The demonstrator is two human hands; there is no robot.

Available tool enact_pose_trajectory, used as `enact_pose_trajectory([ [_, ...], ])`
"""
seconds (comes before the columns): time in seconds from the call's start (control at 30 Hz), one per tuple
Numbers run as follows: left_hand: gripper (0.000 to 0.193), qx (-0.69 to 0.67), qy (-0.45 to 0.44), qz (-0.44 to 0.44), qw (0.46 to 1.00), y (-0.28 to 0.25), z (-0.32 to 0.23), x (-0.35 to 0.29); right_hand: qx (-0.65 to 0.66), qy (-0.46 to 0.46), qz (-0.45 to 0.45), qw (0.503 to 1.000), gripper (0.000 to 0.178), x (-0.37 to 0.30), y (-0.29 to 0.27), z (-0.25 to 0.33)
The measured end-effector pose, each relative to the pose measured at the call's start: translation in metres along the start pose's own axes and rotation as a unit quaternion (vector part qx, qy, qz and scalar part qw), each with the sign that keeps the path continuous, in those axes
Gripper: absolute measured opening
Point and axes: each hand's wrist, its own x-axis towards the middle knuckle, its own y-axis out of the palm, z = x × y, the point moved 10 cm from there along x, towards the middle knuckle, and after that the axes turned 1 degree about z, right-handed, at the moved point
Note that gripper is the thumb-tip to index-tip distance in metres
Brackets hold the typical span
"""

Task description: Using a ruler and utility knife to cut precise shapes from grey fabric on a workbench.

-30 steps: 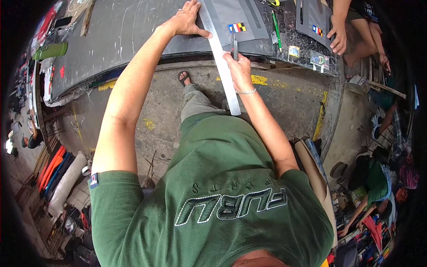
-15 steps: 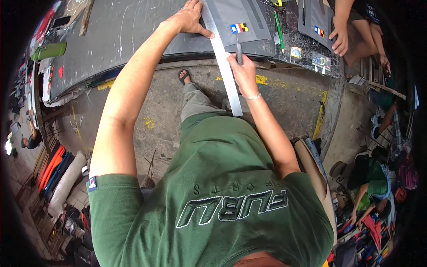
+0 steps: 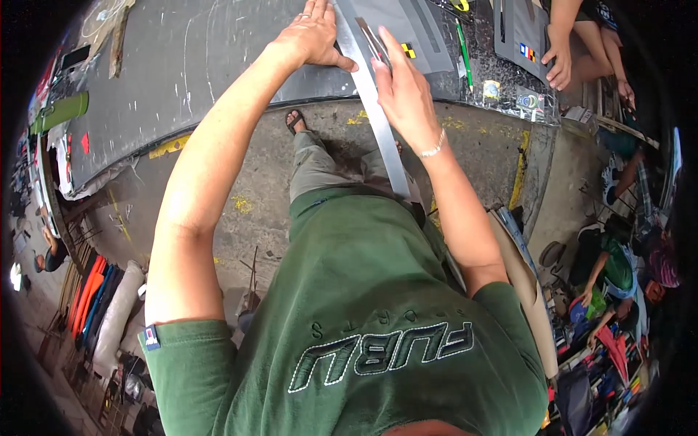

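My left hand [image 3: 314,38] lies flat with its thumb spread, pressing a long steel ruler [image 3: 378,120] onto the table. The ruler runs along the left side of a grey fabric panel [image 3: 436,59], and its near end sticks out past the table edge toward my body. In my right hand [image 3: 408,102] is a slim cutter knife [image 3: 372,43], its tip pointing away from me above the panel, close beside the ruler. My index finger stretches out and partly covers the panel's small coloured patch [image 3: 408,51]. Whether the knife touches the fabric I cannot tell.
A co-worker's hand [image 3: 558,69] rests by a second grey panel [image 3: 509,33] at the right. On the dark table [image 3: 189,87] lie a green pen [image 3: 464,54], a phone [image 3: 75,57], an olive-green case [image 3: 62,112] and a wooden stick [image 3: 120,43].
My right hand has lifted off from beside the ruler and moved forward, its index finger now extended and the knife tilted left. My left hand still presses the ruler.
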Motion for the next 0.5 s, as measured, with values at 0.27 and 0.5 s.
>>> enact_pose_trajectory([
  [0.27,0.131,0.099,-0.091,0.083,0.987,0.023,0.011,0.001,-0.053,0.019,0.032,0.998,0.047,0.061,0.038,-0.009],
  [0.5,0.113,0.078,-0.091,0.093,0.988,0.007,0.002,0.005,-0.08,0.002,0.04,0.996,0.045,0.065,0.04,-0.007],
])
